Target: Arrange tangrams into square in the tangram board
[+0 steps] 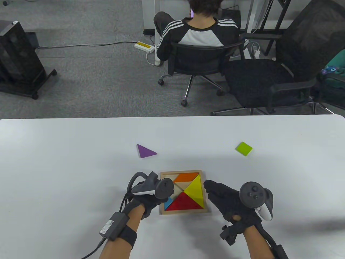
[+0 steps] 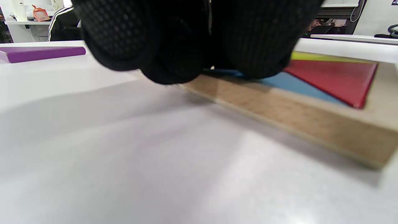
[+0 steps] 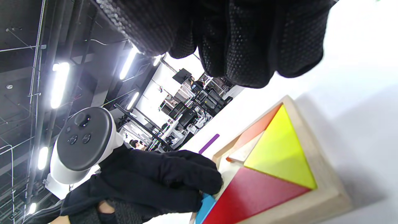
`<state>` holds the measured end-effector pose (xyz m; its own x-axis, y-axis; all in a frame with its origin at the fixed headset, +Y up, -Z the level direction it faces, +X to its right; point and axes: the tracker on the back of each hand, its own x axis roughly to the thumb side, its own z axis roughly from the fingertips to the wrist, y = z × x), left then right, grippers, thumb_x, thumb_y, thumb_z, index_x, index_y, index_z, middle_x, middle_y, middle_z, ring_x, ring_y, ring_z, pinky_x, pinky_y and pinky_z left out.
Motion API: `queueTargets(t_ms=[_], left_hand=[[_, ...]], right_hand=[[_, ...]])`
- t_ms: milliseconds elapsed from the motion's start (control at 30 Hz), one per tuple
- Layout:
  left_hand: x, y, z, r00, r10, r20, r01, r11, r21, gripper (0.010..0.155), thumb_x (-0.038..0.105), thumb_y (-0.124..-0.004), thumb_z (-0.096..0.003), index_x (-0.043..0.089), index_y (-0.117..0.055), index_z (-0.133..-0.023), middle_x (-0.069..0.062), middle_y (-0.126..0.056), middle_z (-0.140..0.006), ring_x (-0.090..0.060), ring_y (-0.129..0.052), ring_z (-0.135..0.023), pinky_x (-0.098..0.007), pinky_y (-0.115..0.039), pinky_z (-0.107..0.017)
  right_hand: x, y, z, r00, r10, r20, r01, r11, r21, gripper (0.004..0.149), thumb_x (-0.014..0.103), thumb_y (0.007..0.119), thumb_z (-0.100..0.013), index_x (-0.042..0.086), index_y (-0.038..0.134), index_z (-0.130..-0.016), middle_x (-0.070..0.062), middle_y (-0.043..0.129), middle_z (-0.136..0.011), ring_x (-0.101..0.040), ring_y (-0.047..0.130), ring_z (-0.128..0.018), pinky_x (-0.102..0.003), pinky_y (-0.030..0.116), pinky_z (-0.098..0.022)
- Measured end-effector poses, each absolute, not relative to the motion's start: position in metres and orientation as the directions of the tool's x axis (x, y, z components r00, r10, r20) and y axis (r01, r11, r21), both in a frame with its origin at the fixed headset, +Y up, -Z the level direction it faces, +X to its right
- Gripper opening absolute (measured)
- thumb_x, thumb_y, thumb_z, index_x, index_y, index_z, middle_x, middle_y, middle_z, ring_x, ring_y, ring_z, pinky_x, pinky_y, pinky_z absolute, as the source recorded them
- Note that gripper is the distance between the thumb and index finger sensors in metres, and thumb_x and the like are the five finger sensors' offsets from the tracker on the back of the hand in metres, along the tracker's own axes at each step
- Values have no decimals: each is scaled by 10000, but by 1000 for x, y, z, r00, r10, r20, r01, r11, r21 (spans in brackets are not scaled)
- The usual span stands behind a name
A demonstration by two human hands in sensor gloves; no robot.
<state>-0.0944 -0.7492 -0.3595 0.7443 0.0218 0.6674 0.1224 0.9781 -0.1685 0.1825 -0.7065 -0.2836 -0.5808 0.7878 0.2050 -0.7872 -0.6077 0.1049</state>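
Risk sits at the tangram board (image 1: pixel 184 212) near centre on the desk (image 1: pixel 67 162): left hand (image 1: pixel 147 198) fingers (image 3: pixel 186 177) press the blue piece (image 1: pixel 168 203), which may jam or lift the red triangle (image 1: pixel 184 203); right hand (image 1: pixel 231 205) hangs relaxed, empty.

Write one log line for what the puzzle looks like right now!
board: red, yellow, orange, blue in | left hand: on blue | right hand: beside board | purple triangle, green square: out
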Motion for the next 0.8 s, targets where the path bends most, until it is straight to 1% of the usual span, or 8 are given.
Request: queueTargets(t_ms=[167, 300, 367, 467, 567, 667, 700, 800], left_hand=[[-98, -739, -359, 752, 67, 656, 65, 982, -175, 520, 344, -901, -454, 239, -860, -962, -135, -875, -995, -277, -1044, -592, -350, -930, -409], [-101, -730, -358, 751, 100, 653, 19, 985, -172, 579, 348, -897, -456, 224, -801, -1013, -144, -865, -1003, -288, -1039, -612, -357, -930, -410], [-102, -726, -357, 751, 115, 650, -2, 985, -172, 586, 348, -895, -458, 219, -792, -1021, -151, -862, -1006, -295, -1038, -622, -361, -931, -409], [-103, -723, -358, 755, 130, 643, -25, 985, -171, 587, 354, -890, -461, 211, -792, -1022, -157, -856, -1010, -305, -1037, -633, -367, -932, -409], [-103, -720, -357, 755, 141, 641, -44, 985, -164, 591, 356, -887, -462, 208, -788, -1025, -161, -855, -1012, -316, -1034, -652, -369, -935, -406], [-104, -716, -355, 750, 154, 643, -72, 986, -152, 592, 357, -886, -463, 201, -788, -1026, -166, -853, -1014, -324, -1036, -658, -371, -938, -400], [-104, -715, -355, 751, 151, 643, -72, 986, -148, 591, 357, -886, -463, 203, -788, -1025, -164, -857, -1010, -322, -1037, -657, -370, -941, -397], [-107, -711, -355, 761, 162, 628, -87, 985, -149, 596, 359, -882, -465, 200, -781, -1031, -166, -856, -1012, -331, -1034, -666, -377, -939, -400]], right_hand=[[192, -691, -285, -631, 739, 235, -750, -659, 59, 522, 273, 790, -515, 131, 720, -1012, -194, 770, -1020, -474, 869, -823, -616, 750, -632], [201, -680, -289, -674, 702, 230, -718, -696, 18, 532, 281, 787, -517, 132, 709, -1022, -199, 745, -1040, -485, 846, -847, -629, 727, -649], [205, -674, -291, -704, 673, 227, -692, -722, -4, 542, 285, 789, -516, 131, 701, -1028, -205, 731, -1049, -491, 832, -860, -632, 719, -655], [209, -667, -294, -751, 615, 241, -640, -768, -35, 595, 304, 816, -502, 129, 662, -1050, -203, 703, -1069, -489, 814, -882, -636, 708, -664], [211, -658, -299, -804, 541, 246, -572, -817, -73, 620, 311, 827, -493, 129, 646, -1058, -205, 678, -1084, -491, 796, -901, -641, 698, -673], [212, -647, -306, -867, 431, 249, -466, -879, -100, 635, 322, 826, -491, 136, 630, -1066, -205, 656, -1098, -489, 779, -921, -644, 690, -680], [212, -645, -307, -874, 418, 248, -453, -885, -106, 639, 326, 825, -490, 138, 628, -1068, -203, 653, -1100, -491, 775, -925, -645, 689, -681], [213, -637, -316, -915, 338, 221, -372, -919, -131, 662, 339, 823, -488, 139, 603, -1080, -210, 617, -1118, -498, 741, -952, -650, 672, -691]])
